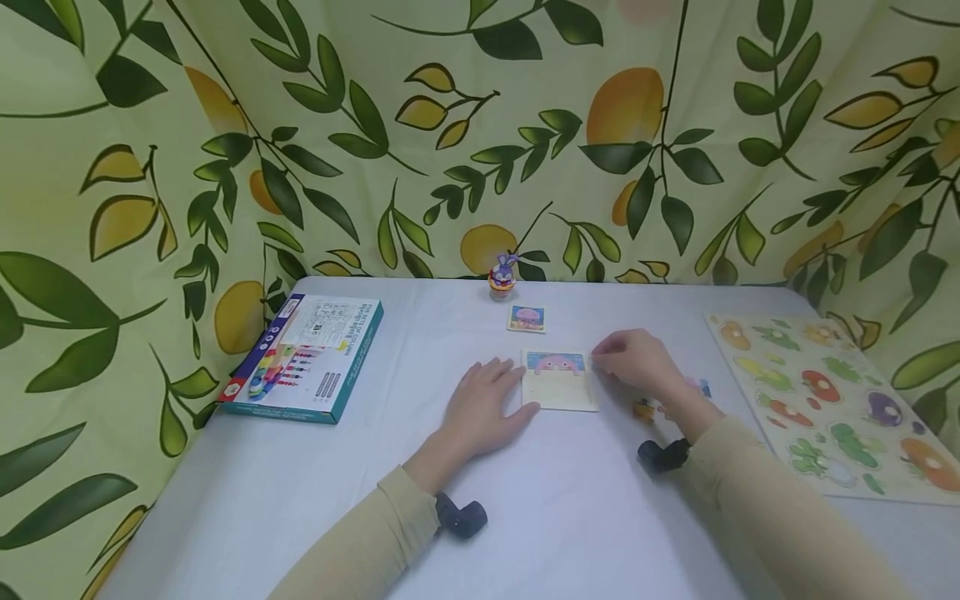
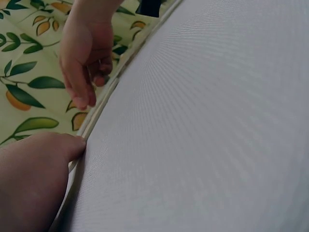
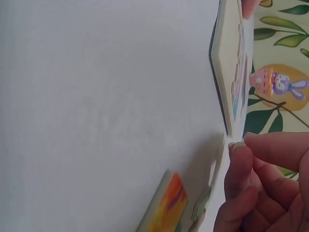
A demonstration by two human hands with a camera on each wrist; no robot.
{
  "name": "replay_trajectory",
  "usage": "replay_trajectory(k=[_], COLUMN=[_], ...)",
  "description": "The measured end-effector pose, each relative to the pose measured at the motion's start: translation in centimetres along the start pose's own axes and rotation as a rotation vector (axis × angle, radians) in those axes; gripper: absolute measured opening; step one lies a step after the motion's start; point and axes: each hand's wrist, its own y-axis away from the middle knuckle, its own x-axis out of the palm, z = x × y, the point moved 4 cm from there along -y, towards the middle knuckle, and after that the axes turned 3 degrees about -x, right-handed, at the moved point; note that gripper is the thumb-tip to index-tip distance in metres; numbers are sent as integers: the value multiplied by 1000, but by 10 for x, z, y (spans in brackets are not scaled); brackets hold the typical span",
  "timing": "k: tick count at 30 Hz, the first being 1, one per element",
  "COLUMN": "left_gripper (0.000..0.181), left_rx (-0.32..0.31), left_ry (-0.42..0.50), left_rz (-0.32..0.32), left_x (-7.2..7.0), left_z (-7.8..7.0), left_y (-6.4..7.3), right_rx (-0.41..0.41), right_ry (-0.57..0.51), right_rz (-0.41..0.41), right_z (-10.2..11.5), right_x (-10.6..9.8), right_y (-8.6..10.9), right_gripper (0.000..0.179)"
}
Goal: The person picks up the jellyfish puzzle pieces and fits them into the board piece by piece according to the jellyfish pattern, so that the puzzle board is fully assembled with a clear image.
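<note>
A small square puzzle tray (image 1: 558,395) lies in the middle of the white table, with a pink cartoon figure on blue (image 1: 557,363) filling its upper part and bare cream board below. My left hand (image 1: 486,410) rests flat at the tray's left side, its thumb at the lower left corner. My right hand (image 1: 637,360) is at the tray's upper right corner. In the right wrist view its thumb and fingertips (image 3: 240,150) come close together with no piece showing between them. Below that hand lie loose puzzle pieces, one of them orange (image 1: 643,410).
A small picture card (image 1: 527,318) lies beyond the tray, with a purple rabbit figurine (image 1: 502,278) behind it. To the left lies a boxed toy set (image 1: 303,358). A large vegetable puzzle board (image 1: 832,400) takes up the right side. Leaf-patterned cloth (image 1: 450,125) hangs behind the table.
</note>
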Motion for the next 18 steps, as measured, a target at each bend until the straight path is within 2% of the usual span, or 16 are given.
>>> replay_trajectory(k=[10, 18], left_gripper=[66, 67], left_rx=[8, 7], left_ry=[10, 13], left_rz=[-5, -4], left_x=[1, 1], left_z=[1, 1], left_y=[1, 0], right_rx=[-21, 45], right_ry=[65, 30], right_rz=[-22, -30], right_z=[-15, -26], right_x=[-17, -26], right_y=[2, 4], right_gripper=[31, 36])
